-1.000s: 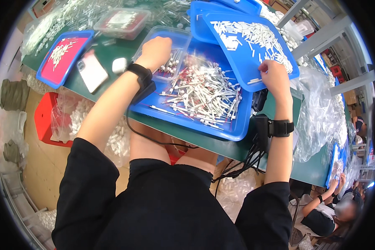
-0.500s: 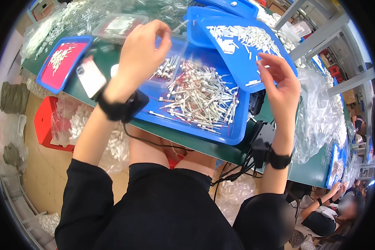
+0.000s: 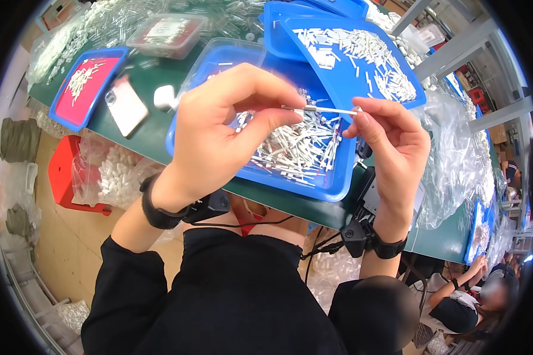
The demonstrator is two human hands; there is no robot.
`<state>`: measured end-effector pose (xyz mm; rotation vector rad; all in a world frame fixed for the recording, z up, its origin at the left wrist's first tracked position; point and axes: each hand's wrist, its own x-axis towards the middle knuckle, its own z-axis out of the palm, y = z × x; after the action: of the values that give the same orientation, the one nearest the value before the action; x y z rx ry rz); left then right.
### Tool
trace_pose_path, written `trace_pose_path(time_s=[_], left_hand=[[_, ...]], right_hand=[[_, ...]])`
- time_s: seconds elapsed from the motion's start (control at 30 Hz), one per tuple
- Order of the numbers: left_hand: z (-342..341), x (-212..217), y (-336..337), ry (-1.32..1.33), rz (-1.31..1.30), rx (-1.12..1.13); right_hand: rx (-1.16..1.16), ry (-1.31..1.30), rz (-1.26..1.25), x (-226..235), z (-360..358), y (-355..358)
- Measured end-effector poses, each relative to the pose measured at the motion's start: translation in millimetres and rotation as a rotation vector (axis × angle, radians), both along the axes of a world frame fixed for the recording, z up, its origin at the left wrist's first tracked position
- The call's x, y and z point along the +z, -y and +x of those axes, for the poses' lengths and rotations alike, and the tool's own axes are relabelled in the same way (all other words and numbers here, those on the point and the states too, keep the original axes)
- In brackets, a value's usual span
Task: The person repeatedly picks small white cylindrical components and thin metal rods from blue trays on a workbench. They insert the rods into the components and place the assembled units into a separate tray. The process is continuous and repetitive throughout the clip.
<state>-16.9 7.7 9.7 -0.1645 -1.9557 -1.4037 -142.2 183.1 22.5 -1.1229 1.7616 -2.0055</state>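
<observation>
A thin white stick (image 3: 336, 110) is held sideways over a blue tray (image 3: 321, 191); fingers of the left hand (image 3: 216, 127) pinch its nine o'clock end, while fingers of the right hand (image 3: 398, 145) pinch its three o'clock end. At seven o'clock, similar sticks (image 3: 299, 151) lie heaped in the tray. A second tray (image 3: 337, 83) bears white pieces at one o'clock; a phone (image 3: 128, 109) lies at nine o'clock on the green counter (image 3: 153, 139).

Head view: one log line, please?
left hand: pinching thin white stick | right hand: at its other end | below: blue tray, heaped pieces
</observation>
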Motion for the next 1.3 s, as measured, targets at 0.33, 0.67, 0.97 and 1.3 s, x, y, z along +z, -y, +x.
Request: trace_pose_path(time_s=[0.33,0.67,0.97,1.3], left_hand=[[-0.3,-3.4,-2.0,0.058,0.129,-0.053],[1.2,-8.8,-16.3,0.143,0.263,-0.198],[3.5,-11.1,-21.9,0.174,0.375,-0.19],[6.8,-16.0,-21.2,0.103,0.32,-0.133]], right_hand=[[-0.069,-0.378,0.079,1.0,4.3,-9.2],[-0.257,-0.764,0.256,2.4,29.7,-6.8],[-0.216,-0.791,0.255,2.1,31.3,-10.0],[-0.209,-0.71,0.212,-5.6,31.6,-9.0]])
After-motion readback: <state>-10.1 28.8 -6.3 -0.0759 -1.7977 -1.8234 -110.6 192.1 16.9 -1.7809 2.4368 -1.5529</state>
